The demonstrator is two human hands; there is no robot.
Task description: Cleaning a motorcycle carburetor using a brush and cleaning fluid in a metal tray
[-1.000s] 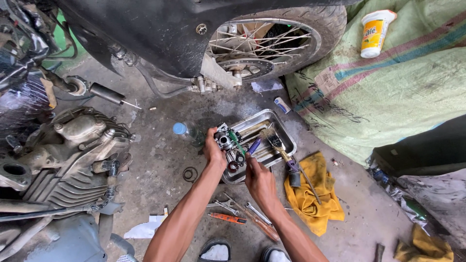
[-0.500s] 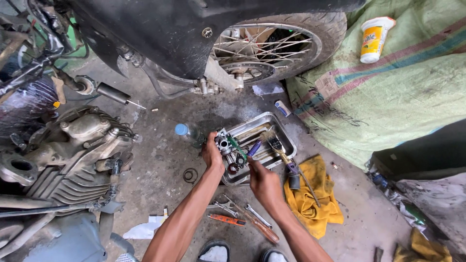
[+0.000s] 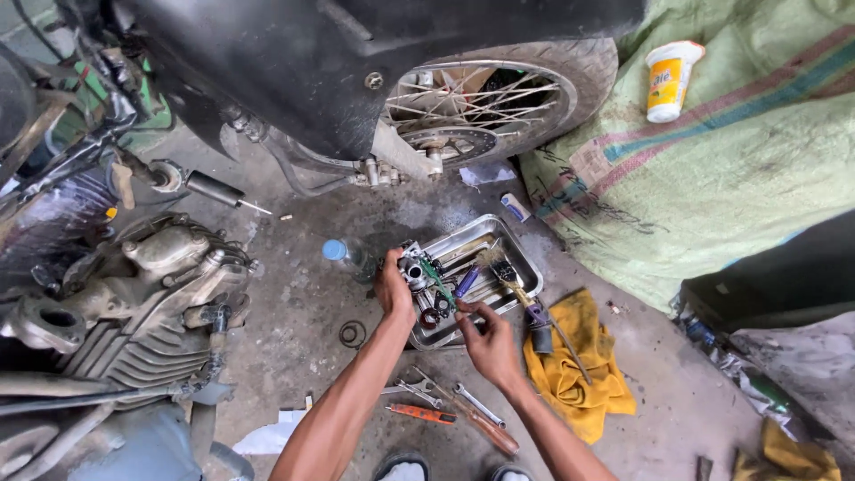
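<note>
from the head camera, looking straight down: my left hand (image 3: 393,289) has its grip clamped around a small metal engine part (image 3: 414,270), something like a carburetor body, held at the near-left corner of a steel tray (image 3: 527,264) that sits on the concrete floor (image 3: 294,321). my right hand (image 3: 485,338) has its fingers pinched together on a green-handled screwdriver (image 3: 436,282), the tip aimed up into the part.

in the tray lie a brush (image 3: 499,264), a purple-handled tool (image 3: 467,281) and some dark rings. just right of the tray is a yellow rag (image 3: 579,379). near my right wrist, wrenches (image 3: 476,403) and an orange-handled tool (image 3: 420,412) lie on the floor. a plastic bottle (image 3: 346,256) stands just left of the part, and a rubber ring (image 3: 353,334) lies below it.

to do this well, i judge i should keep the part braced low over the tray so anything loose drops in there, keep the screwdriver square in its slot, and turn slowly with the left grip firm.

above is a motorcycle wheel (image 3: 485,102), at left an engine block (image 3: 151,294), at right a green sack (image 3: 712,160) with a yellow-and-white cup (image 3: 670,80) on it.
</note>
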